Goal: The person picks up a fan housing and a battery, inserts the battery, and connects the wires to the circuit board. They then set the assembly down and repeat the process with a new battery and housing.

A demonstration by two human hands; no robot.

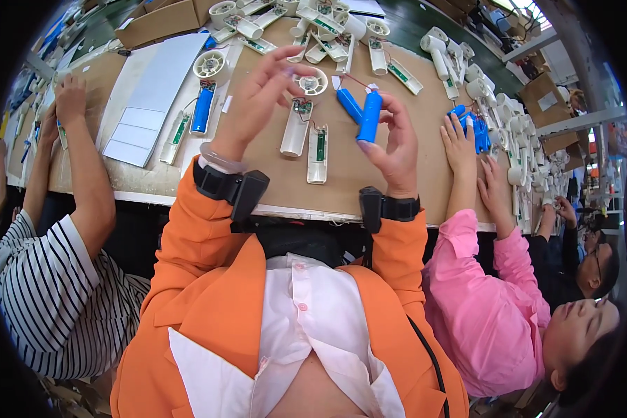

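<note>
Raised above the bench, my left hand point(261, 97) is open with its fingers spread, the fingertips beside a white round fan housing point(309, 82). Between the thumb and fingers of my right hand point(398, 150) is a blue cylindrical battery point(370, 118). A second blue battery point(349, 104) is just left of it; whether I hold that one too, I cannot tell. Thin red wires and small white tabs show above the two batteries. Below the housing lie a white half-shell handle point(296, 132) and another shell with a green circuit board point(318, 148).
To the left, a similar fan unit point(210, 64) with a blue battery lies beside white sheets point(153, 97). White parts point(320, 28) are heaped at the far side. A co-worker in pink rests hands point(460, 150) by blue batteries point(477, 129); another in stripes works at left.
</note>
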